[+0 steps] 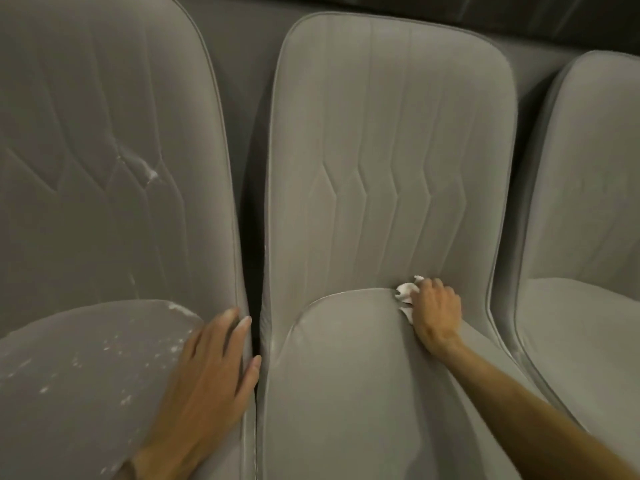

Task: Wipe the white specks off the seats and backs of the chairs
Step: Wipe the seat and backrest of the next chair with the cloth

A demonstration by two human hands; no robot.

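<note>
Three grey padded chairs stand side by side. On the middle chair [388, 140], my right hand [437, 311] grips a crumpled white tissue [406, 292] and presses it into the crease where the seat meets the back. My left hand [211, 372] rests flat with straight fingers on the right edge of the left chair [104, 133]. White specks [114, 348] are scattered over the left chair's seat, and a white smear [149, 172] marks its back.
A third grey chair [588, 209] stands at the right, partly cut off by the frame. A narrow dark gap [254, 258] separates the left and middle chairs. A dark wall runs behind the chair backs.
</note>
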